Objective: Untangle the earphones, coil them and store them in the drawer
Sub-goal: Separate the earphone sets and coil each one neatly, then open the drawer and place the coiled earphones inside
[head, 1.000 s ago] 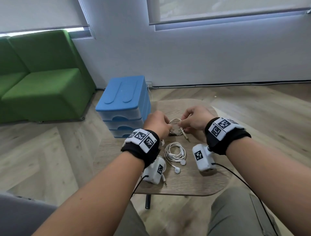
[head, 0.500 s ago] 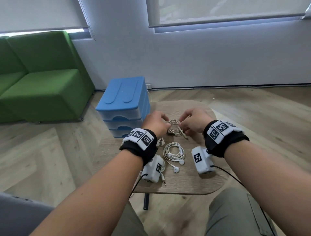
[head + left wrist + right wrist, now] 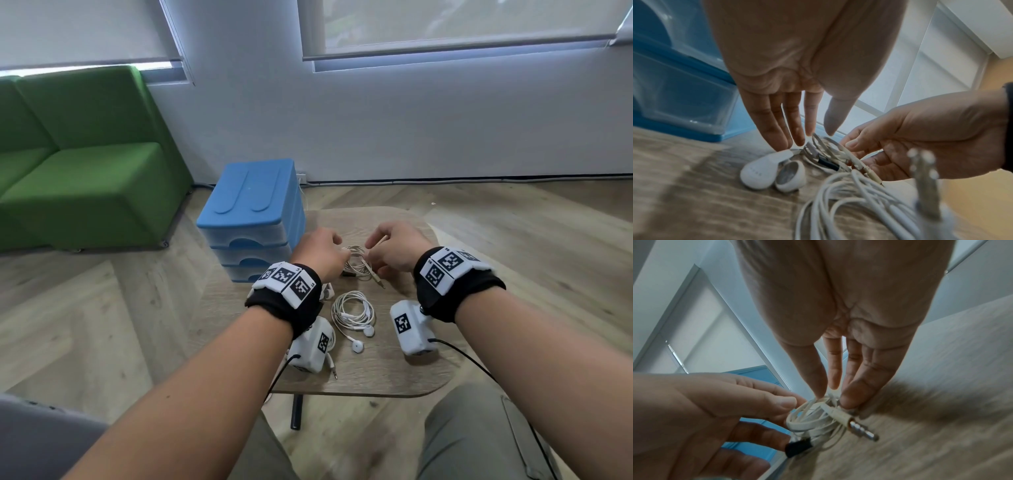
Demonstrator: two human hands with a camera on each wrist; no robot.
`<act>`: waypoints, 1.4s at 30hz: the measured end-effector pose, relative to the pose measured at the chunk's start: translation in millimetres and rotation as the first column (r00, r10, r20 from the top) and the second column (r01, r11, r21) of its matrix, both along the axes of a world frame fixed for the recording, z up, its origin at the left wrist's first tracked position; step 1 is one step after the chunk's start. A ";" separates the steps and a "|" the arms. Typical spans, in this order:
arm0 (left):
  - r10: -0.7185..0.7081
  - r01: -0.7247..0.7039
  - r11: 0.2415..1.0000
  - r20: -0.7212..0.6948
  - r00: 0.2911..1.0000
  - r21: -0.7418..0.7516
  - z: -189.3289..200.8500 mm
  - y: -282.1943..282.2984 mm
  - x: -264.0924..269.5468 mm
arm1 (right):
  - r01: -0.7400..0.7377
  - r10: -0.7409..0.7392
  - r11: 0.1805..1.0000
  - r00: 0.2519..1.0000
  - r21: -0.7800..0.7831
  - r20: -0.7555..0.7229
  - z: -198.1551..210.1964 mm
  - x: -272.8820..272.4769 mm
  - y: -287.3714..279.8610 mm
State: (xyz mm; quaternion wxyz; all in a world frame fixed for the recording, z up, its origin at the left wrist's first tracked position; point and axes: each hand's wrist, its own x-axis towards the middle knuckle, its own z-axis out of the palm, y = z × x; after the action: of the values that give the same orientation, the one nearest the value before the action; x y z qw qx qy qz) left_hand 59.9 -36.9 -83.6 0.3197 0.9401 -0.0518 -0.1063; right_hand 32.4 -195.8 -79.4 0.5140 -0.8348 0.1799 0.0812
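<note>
**Both hands on earphone bundle**

Held low over table (image 3: 394,373), just right of blue drawer unit (image 3: 253,219): earphones (image 3: 356,262), loosely coiled. L hand (image 3: 320,251) pinching bundle's left edge; R hand (image 3: 397,248) pinching cable nr jack plug (image 3: 861,428). Second coiled pair (image 3: 352,310) lying nearer.

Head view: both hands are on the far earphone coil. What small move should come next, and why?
Probably tuck the loose jack plug through the coil to lock it. Both the left hand and the right hand pinch the wound loops, the plug end sticks out free, and the blue drawer unit beside them looks shut, so storing seems premature.
</note>
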 end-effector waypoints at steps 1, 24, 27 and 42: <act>-0.006 0.006 1.000 0.005 1.000 0.005 1.9 -0.1 -0.8 | -0.001 0.001 1.000 1.000 0.002 -0.005 0.6 -0.2 -0.4; 0.577 -0.389 0.244 -0.190 0.794 -0.888 47.2 121.2 -51.9 | -0.313 0.493 0.847 0.764 -0.429 0.416 97.3 12.0 125.7; 0.502 -0.486 0.171 -0.348 0.792 -0.857 40.3 128.4 -50.2 | -0.336 0.556 0.748 0.788 -0.571 0.264 94.7 28.0 140.4; 0.443 -0.520 0.004 -0.464 0.767 -0.854 30.4 115.9 -43.5 | -0.396 0.553 0.646 0.832 -0.652 0.044 74.0 56.3 146.4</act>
State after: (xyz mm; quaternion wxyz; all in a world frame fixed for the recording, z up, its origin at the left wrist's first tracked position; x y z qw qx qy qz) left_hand 16.3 79.0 -53.2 0.8453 0.4822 0.2272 0.0364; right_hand 88.7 -49.4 -5.4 0.1892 -0.9762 -0.0937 0.0494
